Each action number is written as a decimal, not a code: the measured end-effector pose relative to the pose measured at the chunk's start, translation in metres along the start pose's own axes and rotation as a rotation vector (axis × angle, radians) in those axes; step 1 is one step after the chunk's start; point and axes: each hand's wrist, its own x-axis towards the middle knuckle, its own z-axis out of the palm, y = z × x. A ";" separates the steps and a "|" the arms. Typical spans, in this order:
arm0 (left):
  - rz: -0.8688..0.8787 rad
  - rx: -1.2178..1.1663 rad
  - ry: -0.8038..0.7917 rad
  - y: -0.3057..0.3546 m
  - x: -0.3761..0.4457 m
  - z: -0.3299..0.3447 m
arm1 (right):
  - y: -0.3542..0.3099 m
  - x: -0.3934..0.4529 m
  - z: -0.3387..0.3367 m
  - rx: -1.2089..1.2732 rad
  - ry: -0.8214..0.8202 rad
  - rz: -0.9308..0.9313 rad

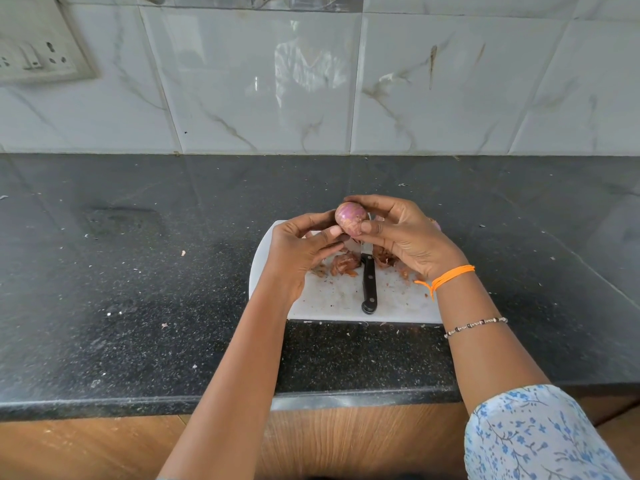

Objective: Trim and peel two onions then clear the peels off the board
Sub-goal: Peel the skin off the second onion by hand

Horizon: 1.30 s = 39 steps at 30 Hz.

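A small purple onion [350,218] is held above the white cutting board [332,299]. My right hand [401,233] grips it from the right, thumb on its front. My left hand [301,251] pinches its left side with thumb and fingers. A black-handled knife [368,278] lies on the board below the onion, handle toward me. Brown peels [343,265] lie on the board either side of the blade, partly hidden by my hands. A bit of purple, maybe another onion, peeks out behind my right hand [437,224].
The board sits on a black speckled counter [138,271] with small peel scraps scattered on it. A marble-tiled wall [311,81] stands behind, with a switch and socket plate [38,53] at upper left. The counter's front edge runs near my elbows.
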 end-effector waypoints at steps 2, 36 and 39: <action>-0.037 -0.004 -0.005 -0.001 0.000 0.000 | 0.001 0.001 0.000 -0.043 0.018 -0.008; -0.061 -0.142 0.000 -0.001 0.000 0.007 | 0.003 0.005 0.021 -0.383 0.107 -0.134; -0.063 -0.172 -0.024 0.000 0.001 0.004 | 0.004 0.005 0.018 -0.412 0.127 -0.150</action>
